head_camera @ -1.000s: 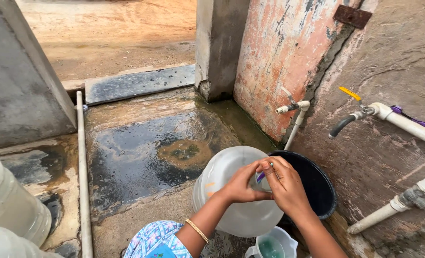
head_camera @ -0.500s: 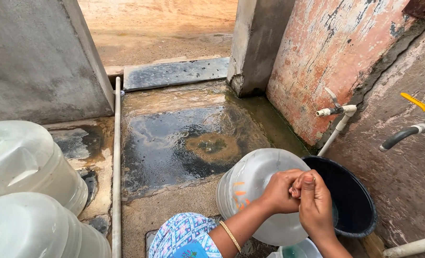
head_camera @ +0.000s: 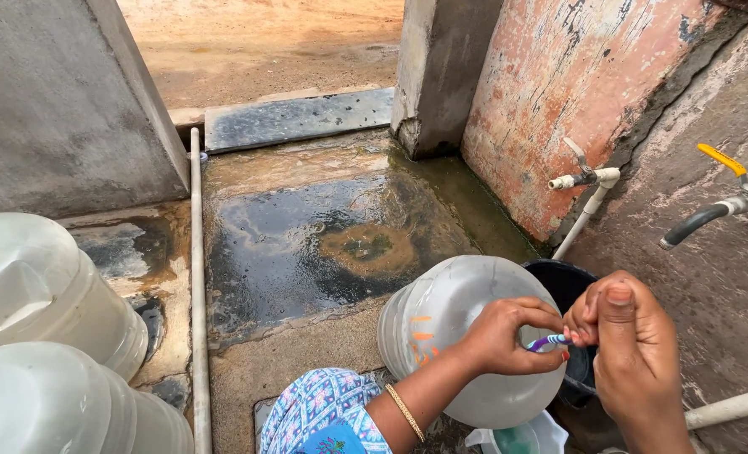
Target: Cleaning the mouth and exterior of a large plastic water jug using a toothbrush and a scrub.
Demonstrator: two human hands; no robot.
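Outdoor washing yard: wall taps (head_camera: 582, 177), water jugs (head_camera: 46, 286)

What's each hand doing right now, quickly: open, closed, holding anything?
Left hand: closed, fingertips pinching one end of a small blue-and-white stick-like item.
Right hand: closed, fingers curled around the item's other end.

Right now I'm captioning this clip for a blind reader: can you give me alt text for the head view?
Two hands, left hand and right hand, pinch a small blue and purple stick over a clear water jug lying beside a black bucket. Beyond are a wet concrete floor, wall taps and two more jugs at left.
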